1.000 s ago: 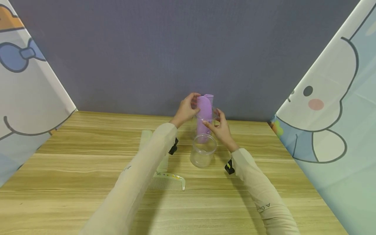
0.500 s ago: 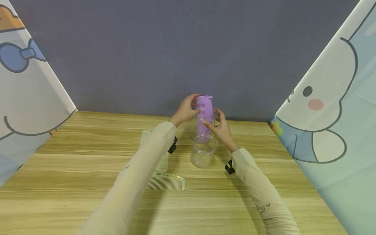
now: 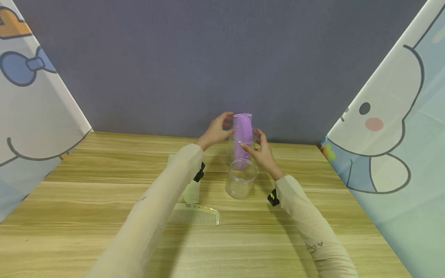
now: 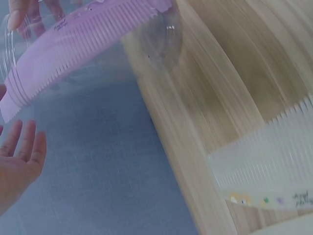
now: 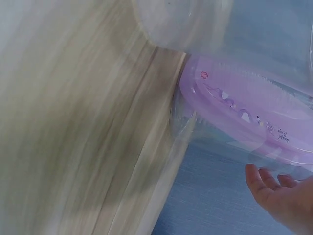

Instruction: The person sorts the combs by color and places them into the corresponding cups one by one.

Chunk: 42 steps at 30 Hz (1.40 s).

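Observation:
Two purple combs (image 3: 246, 129) stand upright and overlapping in a tall clear plastic container (image 3: 231, 150) near the back of the table. My left hand (image 3: 214, 133) is just left of their tops. In the left wrist view, its fingers (image 4: 36, 147) are extended and apart from the purple comb (image 4: 88, 39). My right hand (image 3: 263, 154) grips the container's rim on the right, thumb in front and fingers behind. In the right wrist view, fingers (image 5: 254, 181) lie along the container's side, below a purple comb (image 5: 230, 98) with printed decoration.
A second clear container (image 3: 240, 187) stands in front of the first. To the left, a pale green comb (image 3: 191, 193) is partly under my left sleeve, with another pale green comb (image 3: 198, 216) nearer. A grey panel (image 3: 208, 58) rises behind the table (image 3: 278, 239).
My left hand has let go of the purple comb and drawn slightly left. The left comb has settled slightly in the container, beside the other. My right hand keeps its place on the rim.

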Motion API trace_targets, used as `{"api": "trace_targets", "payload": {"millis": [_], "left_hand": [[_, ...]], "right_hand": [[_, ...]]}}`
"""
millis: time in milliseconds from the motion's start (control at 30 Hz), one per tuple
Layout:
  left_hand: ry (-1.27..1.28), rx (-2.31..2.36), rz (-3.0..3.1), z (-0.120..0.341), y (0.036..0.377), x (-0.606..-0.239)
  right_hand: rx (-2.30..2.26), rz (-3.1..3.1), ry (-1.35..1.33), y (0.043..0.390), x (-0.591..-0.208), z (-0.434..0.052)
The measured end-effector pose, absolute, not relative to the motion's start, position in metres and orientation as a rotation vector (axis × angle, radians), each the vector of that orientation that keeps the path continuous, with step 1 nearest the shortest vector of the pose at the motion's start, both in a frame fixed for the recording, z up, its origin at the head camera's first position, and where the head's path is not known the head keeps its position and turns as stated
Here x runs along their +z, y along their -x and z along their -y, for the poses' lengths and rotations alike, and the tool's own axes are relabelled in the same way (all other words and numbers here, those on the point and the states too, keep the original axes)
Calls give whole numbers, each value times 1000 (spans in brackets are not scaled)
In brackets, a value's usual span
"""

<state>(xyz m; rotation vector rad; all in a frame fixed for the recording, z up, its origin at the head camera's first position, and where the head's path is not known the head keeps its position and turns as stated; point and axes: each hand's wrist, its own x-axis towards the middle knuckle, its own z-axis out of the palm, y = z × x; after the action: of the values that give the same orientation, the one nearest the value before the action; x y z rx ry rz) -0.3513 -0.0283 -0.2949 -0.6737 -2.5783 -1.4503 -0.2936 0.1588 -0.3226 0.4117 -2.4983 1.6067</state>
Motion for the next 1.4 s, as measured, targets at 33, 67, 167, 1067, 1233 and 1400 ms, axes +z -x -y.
{"api": "trace_targets", "payload": {"millis": [33, 67, 167, 1067, 1233, 1400], "left_hand": [[673, -1449, 2578, 30, 351, -295], [677, -1448, 2577, 32, 351, -295], [700, -1448, 2561, 38, 350, -297], [792, -1201, 2822, 115, 329, -347], [767, -1112, 2904, 123, 324, -356], [717, -995, 3005, 128, 320, -363]], "right_hand": [[1620, 2495, -413, 294, -323, -159], [1633, 2492, -413, 294, -323, -159], [1674, 2477, -403, 293, -324, -160], [1536, 2584, -582, 248, -330, -186], [1508, 2588, -657, 240, -336, -187], [1449, 2606, -755, 248, -360, -195]]}}
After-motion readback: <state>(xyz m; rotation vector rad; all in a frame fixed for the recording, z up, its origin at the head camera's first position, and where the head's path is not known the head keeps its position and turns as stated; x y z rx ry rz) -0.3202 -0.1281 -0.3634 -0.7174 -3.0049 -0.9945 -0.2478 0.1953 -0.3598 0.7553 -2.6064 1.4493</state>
